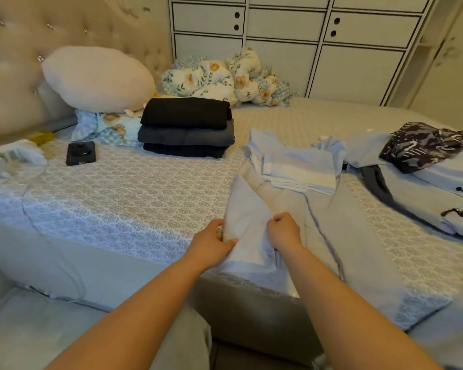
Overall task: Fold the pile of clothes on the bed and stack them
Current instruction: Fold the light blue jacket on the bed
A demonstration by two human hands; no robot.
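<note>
Far off to the left of my fingers, at the edge of the bed (112, 198), sit white items too blurred for me to identify (14, 158), with a yellowish object (42, 137) beyond them and a black phone (80, 153) lying flat on the patterned cover. Behind those, a round pale pillow (96, 78) leans on the tufted headboard (19, 57) above a floral pillow (104, 128). Up and left of my fingers stands the stack of folded clothes (186, 128): a black piece on top, a grey one in the middle, another dark one underneath. A crumpled floral quilt (225, 76) lies behind it against the white cabinet (318, 36).

My left hand (211, 244) pinches the near hem of a pale grey garment (329, 222), thumb on top and fingers curled beneath the cloth. My right hand (285, 231), just beside it, grips a gathered fold of the same garment in curled fingers. The garment runs away from my fingers across the bed, one flap lifted between my hands.

Beyond my right fingers, a light blue and white striped piece (300, 166) rests on the garment. Farther right waits the unfolded pile (422, 182) of pale blue clothes, a dark patterned piece (422, 146) on top.
</note>
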